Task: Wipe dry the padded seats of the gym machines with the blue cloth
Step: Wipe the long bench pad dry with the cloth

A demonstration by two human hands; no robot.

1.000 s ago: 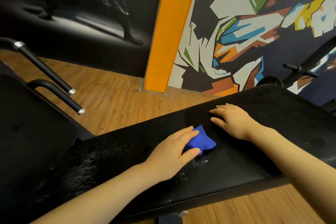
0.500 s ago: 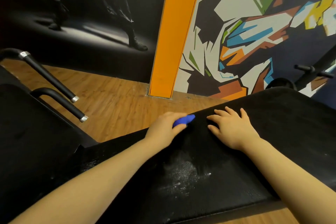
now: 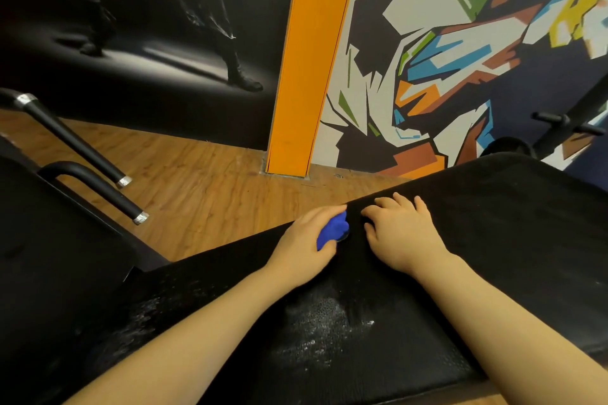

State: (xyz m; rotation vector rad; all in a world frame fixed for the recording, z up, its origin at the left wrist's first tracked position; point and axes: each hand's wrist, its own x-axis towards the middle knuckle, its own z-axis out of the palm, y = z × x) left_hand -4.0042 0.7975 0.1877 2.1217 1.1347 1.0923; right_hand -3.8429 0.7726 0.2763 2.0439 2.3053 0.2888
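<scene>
Dim indoor light, wide-angle bend at the edges
The black padded seat [image 3: 493, 240] swallows detail except a pale sheen on its wet patch [image 3: 324, 325]; the orange pillar [image 3: 309, 76] leans; slight overall softness

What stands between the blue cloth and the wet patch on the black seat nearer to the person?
Nothing visible. The left hand grips the crumpled blue cloth at the far edge of the black padded seat; only bare padding lies before the glistening wet patch.
</scene>
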